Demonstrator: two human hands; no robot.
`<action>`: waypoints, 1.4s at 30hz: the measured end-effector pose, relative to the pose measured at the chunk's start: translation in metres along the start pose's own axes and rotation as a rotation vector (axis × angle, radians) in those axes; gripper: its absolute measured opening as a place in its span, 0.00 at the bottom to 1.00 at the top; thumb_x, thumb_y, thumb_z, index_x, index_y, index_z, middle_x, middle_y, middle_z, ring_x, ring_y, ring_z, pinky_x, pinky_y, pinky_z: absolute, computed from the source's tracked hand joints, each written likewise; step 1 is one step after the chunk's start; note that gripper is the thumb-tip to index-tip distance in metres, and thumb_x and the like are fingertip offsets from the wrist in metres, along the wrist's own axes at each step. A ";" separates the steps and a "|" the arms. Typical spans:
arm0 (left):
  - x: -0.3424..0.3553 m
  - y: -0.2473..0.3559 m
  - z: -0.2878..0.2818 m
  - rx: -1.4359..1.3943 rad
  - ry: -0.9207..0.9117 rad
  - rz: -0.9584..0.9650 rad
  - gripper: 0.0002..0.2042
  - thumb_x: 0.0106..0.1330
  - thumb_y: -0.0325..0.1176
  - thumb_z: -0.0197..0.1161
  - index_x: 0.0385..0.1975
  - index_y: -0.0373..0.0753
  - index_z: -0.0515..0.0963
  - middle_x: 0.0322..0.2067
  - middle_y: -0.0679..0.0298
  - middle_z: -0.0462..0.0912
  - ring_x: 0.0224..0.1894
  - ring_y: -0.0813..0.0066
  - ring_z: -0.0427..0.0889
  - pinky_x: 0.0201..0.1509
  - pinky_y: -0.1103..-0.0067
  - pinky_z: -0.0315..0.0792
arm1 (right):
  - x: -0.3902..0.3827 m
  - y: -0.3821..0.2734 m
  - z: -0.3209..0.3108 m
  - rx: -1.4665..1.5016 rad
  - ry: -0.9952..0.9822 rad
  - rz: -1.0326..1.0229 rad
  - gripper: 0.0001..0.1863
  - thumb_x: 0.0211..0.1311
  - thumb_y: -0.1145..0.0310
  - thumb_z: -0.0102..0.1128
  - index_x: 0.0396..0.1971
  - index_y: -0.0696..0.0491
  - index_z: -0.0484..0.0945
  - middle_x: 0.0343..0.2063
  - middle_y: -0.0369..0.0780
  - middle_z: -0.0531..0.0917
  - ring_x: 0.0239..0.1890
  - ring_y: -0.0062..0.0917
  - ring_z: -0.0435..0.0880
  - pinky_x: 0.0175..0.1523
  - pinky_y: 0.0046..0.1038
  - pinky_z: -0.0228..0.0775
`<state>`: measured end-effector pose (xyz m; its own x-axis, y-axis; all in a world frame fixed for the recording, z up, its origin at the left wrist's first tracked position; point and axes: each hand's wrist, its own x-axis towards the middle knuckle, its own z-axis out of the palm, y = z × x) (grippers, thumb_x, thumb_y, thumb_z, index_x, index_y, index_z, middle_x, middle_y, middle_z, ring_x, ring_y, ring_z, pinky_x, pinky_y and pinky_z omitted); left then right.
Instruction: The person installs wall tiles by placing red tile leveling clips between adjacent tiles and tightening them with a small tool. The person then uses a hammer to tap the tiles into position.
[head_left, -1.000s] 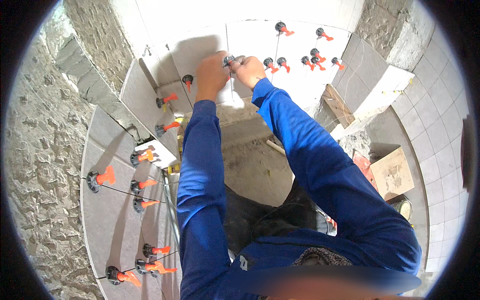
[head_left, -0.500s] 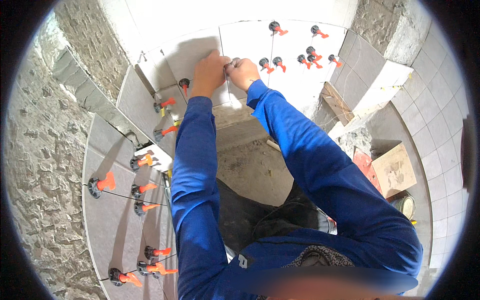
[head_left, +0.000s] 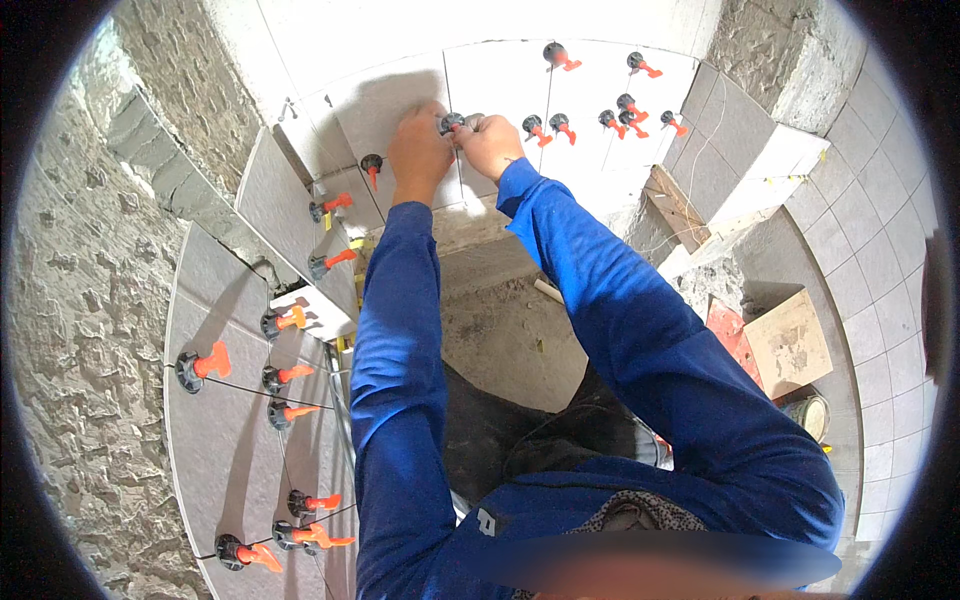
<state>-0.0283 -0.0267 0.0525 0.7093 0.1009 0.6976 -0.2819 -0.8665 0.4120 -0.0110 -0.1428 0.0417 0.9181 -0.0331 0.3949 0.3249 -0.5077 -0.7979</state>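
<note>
The wall tiles point(head_left: 330, 110) look smooth, matt grey ceramic. The levelling clip point(head_left: 452, 124) between the left hand point(head_left: 420, 155) and right hand point(head_left: 490, 145) has a dark plastic cap; the orange wedges point(head_left: 212, 362) are glossy plastic. The untiled wall point(head_left: 80, 300) is rough, lumpy render. The sleeves point(head_left: 400, 330) are blue woven cloth. The board point(head_left: 790, 345) is dusty and matt, and the floor point(head_left: 500, 330) is coarse, bare mortar.

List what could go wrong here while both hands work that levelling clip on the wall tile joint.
1. Both the left hand and right hand pinch one dark levelling clip on the joint; too much force might snap its orange wedge or shift the grey wall tile.
2. The right sleeve passes close to the neighbouring clips, so it could knock them loose.
3. Boards and a tin lie near the feet, a possible trip hazard.
</note>
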 end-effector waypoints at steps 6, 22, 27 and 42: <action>-0.002 -0.008 0.004 0.050 -0.061 -0.032 0.16 0.52 0.43 0.68 0.37 0.43 0.78 0.35 0.56 0.82 0.38 0.54 0.81 0.39 0.63 0.73 | 0.000 -0.001 0.001 -0.034 0.022 -0.011 0.15 0.56 0.58 0.60 0.26 0.55 0.85 0.24 0.49 0.84 0.30 0.37 0.84 0.39 0.32 0.73; 0.005 -0.012 -0.005 0.114 -0.114 0.250 0.15 0.54 0.30 0.65 0.42 0.48 0.75 0.40 0.62 0.79 0.43 0.58 0.81 0.41 0.66 0.75 | 0.005 0.006 0.006 -0.013 0.010 -0.011 0.14 0.56 0.60 0.60 0.24 0.57 0.84 0.20 0.45 0.83 0.25 0.30 0.82 0.35 0.30 0.72; 0.003 -0.013 -0.007 0.092 -0.119 0.229 0.17 0.54 0.30 0.65 0.44 0.50 0.76 0.42 0.63 0.80 0.44 0.58 0.81 0.43 0.65 0.75 | 0.003 0.001 0.002 -0.013 -0.007 0.015 0.15 0.54 0.60 0.60 0.24 0.57 0.84 0.22 0.48 0.83 0.29 0.35 0.82 0.38 0.33 0.73; 0.014 -0.014 -0.010 0.209 -0.271 0.417 0.14 0.56 0.29 0.58 0.41 0.53 0.76 0.33 0.62 0.79 0.38 0.56 0.81 0.37 0.63 0.74 | -0.004 -0.004 -0.003 0.034 -0.023 0.024 0.17 0.53 0.59 0.57 0.26 0.60 0.82 0.28 0.54 0.82 0.36 0.47 0.83 0.45 0.38 0.74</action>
<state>-0.0209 -0.0087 0.0620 0.7135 -0.3783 0.5898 -0.4604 -0.8876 -0.0124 -0.0167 -0.1434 0.0453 0.9305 -0.0245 0.3654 0.3102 -0.4774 -0.8221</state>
